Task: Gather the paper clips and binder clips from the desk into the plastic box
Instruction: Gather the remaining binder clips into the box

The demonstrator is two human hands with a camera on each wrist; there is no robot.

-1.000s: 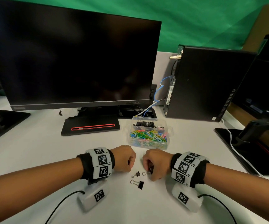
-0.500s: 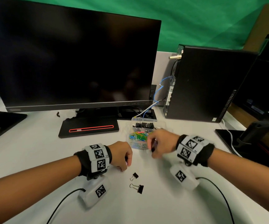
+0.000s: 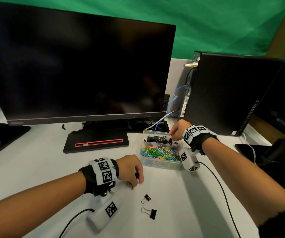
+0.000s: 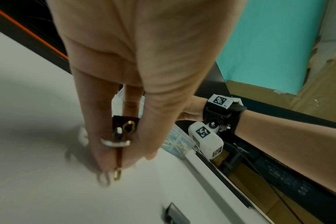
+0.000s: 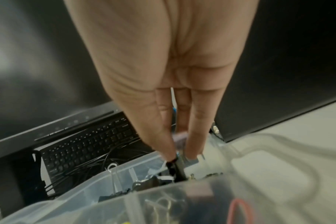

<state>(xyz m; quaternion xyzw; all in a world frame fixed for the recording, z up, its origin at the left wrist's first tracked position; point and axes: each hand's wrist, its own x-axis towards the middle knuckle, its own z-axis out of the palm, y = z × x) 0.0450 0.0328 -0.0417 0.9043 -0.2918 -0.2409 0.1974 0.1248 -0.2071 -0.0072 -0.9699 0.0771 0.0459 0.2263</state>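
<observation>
The clear plastic box (image 3: 162,164) stands ahead of the monitor base, with coloured paper clips (image 3: 158,152) in its near compartment and black binder clips (image 3: 155,139) in its far one. My right hand (image 3: 170,133) hovers over the far compartment; the right wrist view shows its fingertips (image 5: 171,154) pinching a small black binder clip (image 5: 175,166) just above the box (image 5: 109,181). My left hand (image 3: 135,183) is low over the desk and pinches a black binder clip (image 4: 125,125) with metal handles. Two black binder clips (image 3: 146,198) (image 3: 151,213) lie loose on the desk.
A large monitor (image 3: 80,71) on a black base (image 3: 95,140) stands behind the box, and a black computer case (image 3: 224,93) with cables to its right. A keyboard (image 5: 90,141) lies behind the box. Wrist-camera cables trail over the white desk (image 3: 35,165).
My right hand picked a binder clip off the desk beside the two loose ones and carried it up over the box's far compartment. The left hand stayed roughly in place, still holding its clip.
</observation>
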